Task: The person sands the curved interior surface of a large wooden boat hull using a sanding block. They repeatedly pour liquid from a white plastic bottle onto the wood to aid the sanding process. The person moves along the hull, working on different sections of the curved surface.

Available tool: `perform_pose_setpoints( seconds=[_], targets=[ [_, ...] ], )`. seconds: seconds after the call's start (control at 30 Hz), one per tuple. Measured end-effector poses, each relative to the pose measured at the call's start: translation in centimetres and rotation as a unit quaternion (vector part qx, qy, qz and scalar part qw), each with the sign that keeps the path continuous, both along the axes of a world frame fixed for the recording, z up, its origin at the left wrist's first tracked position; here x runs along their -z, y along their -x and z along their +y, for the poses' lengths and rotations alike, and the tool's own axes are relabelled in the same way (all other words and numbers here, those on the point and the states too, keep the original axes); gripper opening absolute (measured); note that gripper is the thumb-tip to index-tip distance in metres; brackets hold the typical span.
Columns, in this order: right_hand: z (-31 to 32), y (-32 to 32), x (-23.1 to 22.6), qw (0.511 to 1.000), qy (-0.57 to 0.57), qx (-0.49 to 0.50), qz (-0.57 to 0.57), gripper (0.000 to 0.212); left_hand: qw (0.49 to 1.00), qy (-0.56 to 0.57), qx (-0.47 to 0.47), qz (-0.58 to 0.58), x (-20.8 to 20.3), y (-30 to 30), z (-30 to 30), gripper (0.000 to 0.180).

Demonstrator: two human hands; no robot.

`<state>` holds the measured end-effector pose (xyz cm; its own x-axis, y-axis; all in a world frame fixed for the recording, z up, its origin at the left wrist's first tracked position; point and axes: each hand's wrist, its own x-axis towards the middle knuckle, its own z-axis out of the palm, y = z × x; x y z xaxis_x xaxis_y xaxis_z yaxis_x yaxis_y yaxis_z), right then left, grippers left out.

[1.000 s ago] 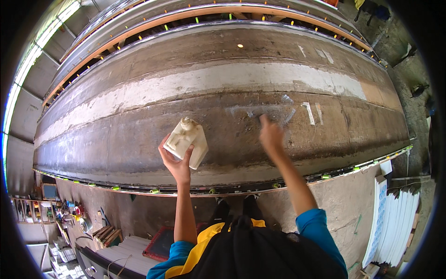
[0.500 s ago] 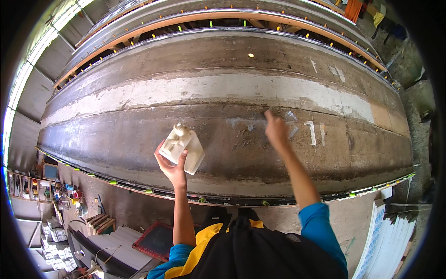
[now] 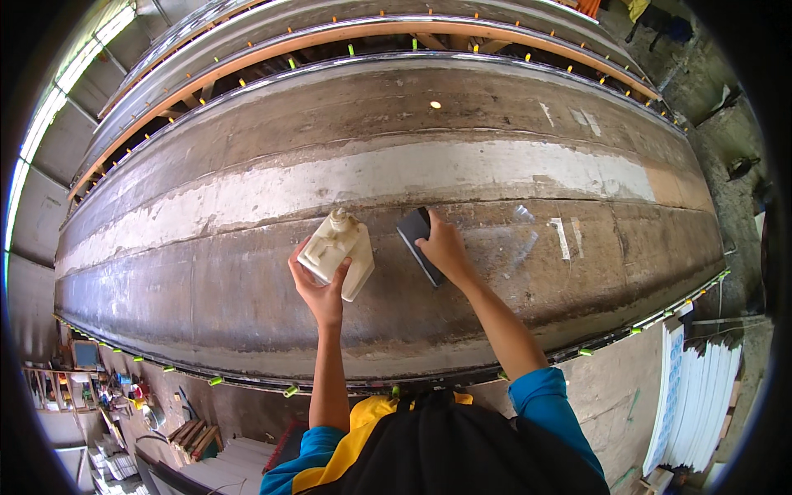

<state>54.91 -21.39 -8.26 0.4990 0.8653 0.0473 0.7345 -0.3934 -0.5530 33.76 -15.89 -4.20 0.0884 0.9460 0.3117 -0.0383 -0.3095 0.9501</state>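
Note:
My left hand (image 3: 320,293) grips an off-white plastic jug (image 3: 337,247) with a cap at its top. The jug is tilted over a long, brown, stained work table (image 3: 223,289). To its right, my right hand (image 3: 447,247) is closed on a flat, dark grey rectangular block (image 3: 412,235) with a paler long edge. That block stands tilted near the table's surface; whether it touches I cannot tell. My fingers hide part of its right end.
A pale strip (image 3: 355,173) runs lengthwise across the table, and a small yellowish disc (image 3: 436,105) lies beyond it. Green clips (image 3: 216,381) line the near edge. White panels (image 3: 701,396) stand at lower right. Shelves with tools (image 3: 66,388) are at lower left.
My right hand has moved left toward the jug, and the dark block now shows in it. The jug has shifted slightly right and up in the view, which has itself moved a little.

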Motion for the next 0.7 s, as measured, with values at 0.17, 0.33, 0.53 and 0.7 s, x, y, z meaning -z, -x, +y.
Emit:
perform_pose_setpoints(
  seconds=[0.17, 0.33, 0.53, 0.7],
  targets=[
    [-3.0, -10.0, -1.0, 0.974, 0.026, 0.223, 0.007, 0.051, 1.000, 0.000, -0.006, 0.027, 0.6, 1.4, 1.9, 0.068],
    [-1.2, -9.0, -0.9, 0.989, 0.023, 0.145, -0.009, 0.053, 1.000, 0.017, 0.022, 0.001, 0.7, 1.5, 2.9, 0.066],
    [2.0, -3.0, 0.1, 0.999, 0.003, 0.035, 0.008, 0.059, 0.999, -0.003, 0.035, 0.005, 0.3, 0.7, 4.0, 0.068],
    [-3.8, -11.8, 0.0, 0.975, -0.014, 0.220, 0.020, 0.064, 0.999, 0.008, 0.027, 0.018, 0.4, 1.8, 4.3, 0.068]
  ],
)
